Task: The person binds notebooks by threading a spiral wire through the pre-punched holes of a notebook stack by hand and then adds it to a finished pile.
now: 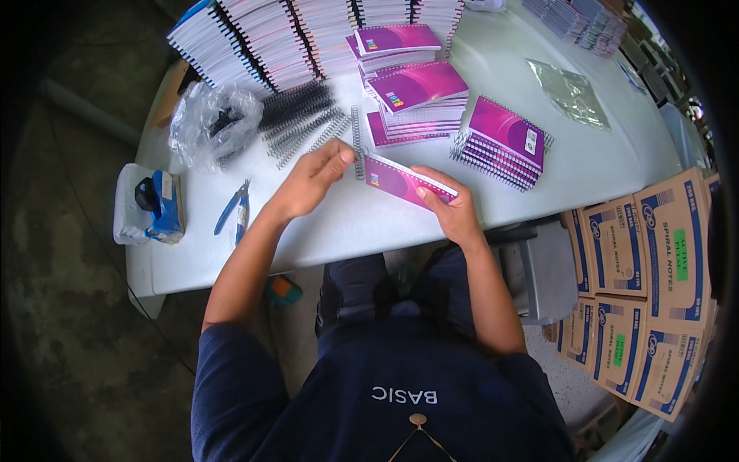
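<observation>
My right hand (456, 209) grips a purple notepad (396, 183) by its right end, thumb on the cover and fingers behind. A row of punched holes runs along the pad's upper edge. Just left of the pad, my left hand (317, 179) pinches a dark wire spiral coil (357, 123) between thumb and fingers, and the coil stands nearly upright in view. Beyond the hands, a stack of purple notepads (419, 85) rises without visible coils. To its right sits a pile of notepads with spirals (504, 138).
Loose coils (296, 115) lie near a clear plastic bag (214, 123). Blue-handled pliers (235, 212) and a tape dispenser (163, 206) are on the left of the white table (331, 246). Tall notebook stacks (308, 38) line the back. Cardboard boxes (639, 285) stand at right.
</observation>
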Available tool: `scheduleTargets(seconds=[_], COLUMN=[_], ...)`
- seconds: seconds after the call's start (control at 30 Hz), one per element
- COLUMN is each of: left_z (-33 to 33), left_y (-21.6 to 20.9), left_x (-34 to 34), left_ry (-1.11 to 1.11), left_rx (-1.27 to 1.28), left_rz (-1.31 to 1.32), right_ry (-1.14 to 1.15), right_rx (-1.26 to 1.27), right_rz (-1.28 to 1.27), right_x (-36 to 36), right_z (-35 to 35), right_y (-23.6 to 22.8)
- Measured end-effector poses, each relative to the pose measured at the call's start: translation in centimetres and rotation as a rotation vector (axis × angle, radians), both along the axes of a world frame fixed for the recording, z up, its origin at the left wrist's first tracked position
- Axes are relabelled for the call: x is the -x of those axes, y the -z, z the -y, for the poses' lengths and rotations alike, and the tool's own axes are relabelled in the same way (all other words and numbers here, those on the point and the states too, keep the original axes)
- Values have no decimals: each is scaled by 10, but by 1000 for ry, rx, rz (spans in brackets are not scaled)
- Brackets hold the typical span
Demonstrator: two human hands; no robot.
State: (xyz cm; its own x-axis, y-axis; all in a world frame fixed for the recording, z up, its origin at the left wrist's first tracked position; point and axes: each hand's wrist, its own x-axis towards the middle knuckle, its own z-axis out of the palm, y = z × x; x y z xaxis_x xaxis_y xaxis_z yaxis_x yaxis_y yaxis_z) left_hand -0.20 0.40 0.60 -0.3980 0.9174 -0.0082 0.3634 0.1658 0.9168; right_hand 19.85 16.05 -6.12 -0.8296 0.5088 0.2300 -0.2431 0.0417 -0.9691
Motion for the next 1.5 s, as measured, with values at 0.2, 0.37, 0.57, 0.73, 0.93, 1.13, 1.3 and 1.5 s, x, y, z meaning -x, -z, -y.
scheduleTargets(seconds=[0.2, 0.37, 0.57, 0.73, 0.93, 1.13, 1.3, 1.5], left_z=[0, -4, -7, -2, 3, 10, 55, 57], left_y=[15, 7, -4, -34, -44, -49, 56, 41], left_x=[-1, 10, 17, 1, -15, -32, -62, -37], left_ry=[-33, -63, 140, 260, 247, 184, 29, -405], left_rx=[88, 205, 35, 172, 116, 156, 25, -206], left_rz=[14, 347, 195, -339, -819, -1212, -1134, -1482], right_ry=[23, 34, -52, -46, -115, -29, 23, 1], right_rx=[-4, -73, -75, -4, -97, -368, -269, -470], right_rz=[-27, -19, -23, 28, 80, -32, -57, -159], right_x=[1, 0, -5, -4, -4, -5, -4, 1], right_z=[3, 4, 0, 8, 14, 33, 50, 72], right_y=[3, 2, 1, -16, -6, -2, 6, 6])
